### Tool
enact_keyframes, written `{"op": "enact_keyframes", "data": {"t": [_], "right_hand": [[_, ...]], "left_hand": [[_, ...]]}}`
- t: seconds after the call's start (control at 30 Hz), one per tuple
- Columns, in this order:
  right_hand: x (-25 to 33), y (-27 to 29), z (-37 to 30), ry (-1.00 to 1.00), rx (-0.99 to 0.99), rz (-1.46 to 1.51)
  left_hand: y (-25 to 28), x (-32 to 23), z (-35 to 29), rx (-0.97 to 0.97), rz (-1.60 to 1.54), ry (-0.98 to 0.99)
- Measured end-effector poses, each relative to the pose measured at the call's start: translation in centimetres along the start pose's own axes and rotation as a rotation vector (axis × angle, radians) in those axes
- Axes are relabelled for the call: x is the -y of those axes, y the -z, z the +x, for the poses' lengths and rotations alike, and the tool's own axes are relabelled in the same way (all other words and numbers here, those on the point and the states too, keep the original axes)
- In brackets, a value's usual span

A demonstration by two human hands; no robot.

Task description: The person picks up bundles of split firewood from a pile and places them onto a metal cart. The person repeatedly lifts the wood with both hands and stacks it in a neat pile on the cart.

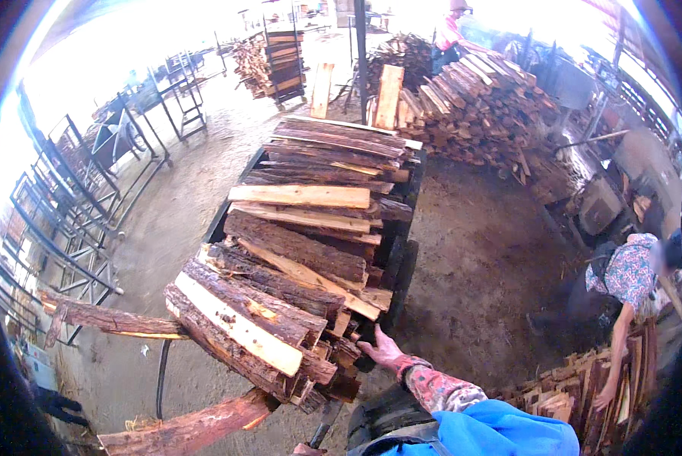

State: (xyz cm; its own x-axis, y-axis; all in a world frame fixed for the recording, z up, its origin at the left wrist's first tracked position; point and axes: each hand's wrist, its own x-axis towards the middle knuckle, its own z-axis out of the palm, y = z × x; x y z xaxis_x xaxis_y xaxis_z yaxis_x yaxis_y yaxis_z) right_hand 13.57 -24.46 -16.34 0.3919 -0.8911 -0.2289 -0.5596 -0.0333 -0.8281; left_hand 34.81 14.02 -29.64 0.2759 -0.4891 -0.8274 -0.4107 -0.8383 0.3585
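A long stack of bark-edged wood slabs (295,262) lies crosswise on a dark metal cart (404,277) in front of me. My right hand (384,351) reaches to the near right side of the stack, fingers spread beside the slab ends. Nothing shows in its grasp; whether the fingertips touch the wood I cannot tell. At the lower edge, my left hand (308,450) is closed around a dark bar (327,424), mostly cut off by the frame. A pale-faced slab (238,323) lies on top at the near end.
Two long slabs (120,319) (193,427) jut out left of the stack. Metal racks (75,205) stand along the left. A large wood pile (485,106) rises at back right, a person (449,38) behind it. At right, another person (629,266) bends over upright wood pieces (557,391).
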Motion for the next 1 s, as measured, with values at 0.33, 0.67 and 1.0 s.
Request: {"op": "enact_keyframes", "data": {"t": [0.33,0.67,1.0], "right_hand": [[-2.6,-1.6,0.9,-0.037,0.056,-0.127],[-1.2,0.2,0.9,-0.031,0.046,-0.059],[0.0,2.3,1.7,-0.051,0.022,-0.053]], "left_hand": [[0.2,-2.1,-0.7,0.066,-0.039,0.027],[-1.1,0.4,1.0,0.177,-0.352,0.005],[-4.7,-0.8,2.2,0.083,-0.123,0.069]]}}
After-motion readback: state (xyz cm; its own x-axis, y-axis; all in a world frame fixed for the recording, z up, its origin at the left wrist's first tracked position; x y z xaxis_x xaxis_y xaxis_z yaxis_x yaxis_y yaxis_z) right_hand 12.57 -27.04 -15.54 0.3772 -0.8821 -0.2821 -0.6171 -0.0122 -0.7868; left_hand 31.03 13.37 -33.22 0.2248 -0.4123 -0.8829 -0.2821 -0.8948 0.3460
